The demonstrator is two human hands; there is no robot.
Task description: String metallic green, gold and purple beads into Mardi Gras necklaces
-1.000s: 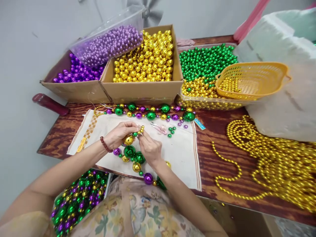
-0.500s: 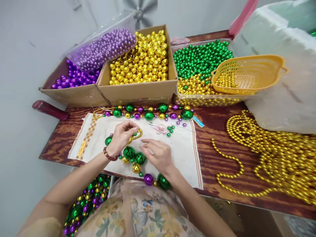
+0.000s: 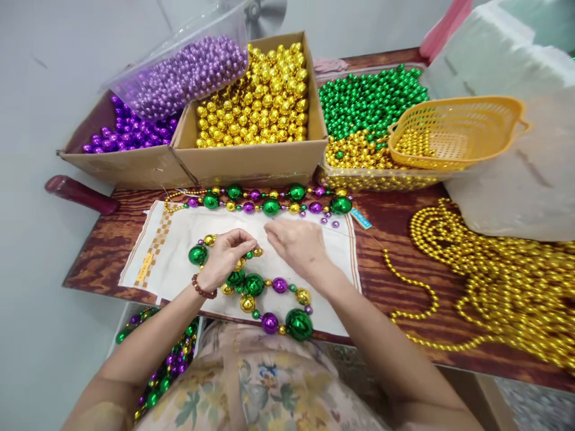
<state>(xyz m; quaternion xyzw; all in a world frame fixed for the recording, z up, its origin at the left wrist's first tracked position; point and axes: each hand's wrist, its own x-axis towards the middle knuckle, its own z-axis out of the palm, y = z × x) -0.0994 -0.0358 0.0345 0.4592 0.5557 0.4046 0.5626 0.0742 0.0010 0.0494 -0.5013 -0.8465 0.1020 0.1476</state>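
Observation:
On a white towel (image 3: 175, 263) lies a bead necklace (image 3: 254, 285) of green, gold and purple balls. My left hand (image 3: 227, 254), a brown bead bracelet (image 3: 204, 286) at its wrist, pinches the necklace where small gold beads stick out past the fingertips. My right hand (image 3: 299, 245) hovers just right of it, fingers drawn together; what they hold, if anything, is too small or hidden. That hand covers the spot of the pink-handled snips and loose green beads. A finished-looking strand of large and small beads (image 3: 271, 207) lies along the towel's back edge.
Behind stand a cardboard box (image 3: 251, 161) of gold and purple balls, a tilted clear tub (image 3: 188, 78) of lilac beads, and a bin (image 3: 372, 179) of green and gold beads under a yellow basket (image 3: 458, 134). Gold bead strings (image 3: 507, 287) cover the table's right side.
My right hand has moved up and right over the snips and loose green beads, its fingers closing. My left hand stays on the necklace, and more of the necklace's lower right loop shows.

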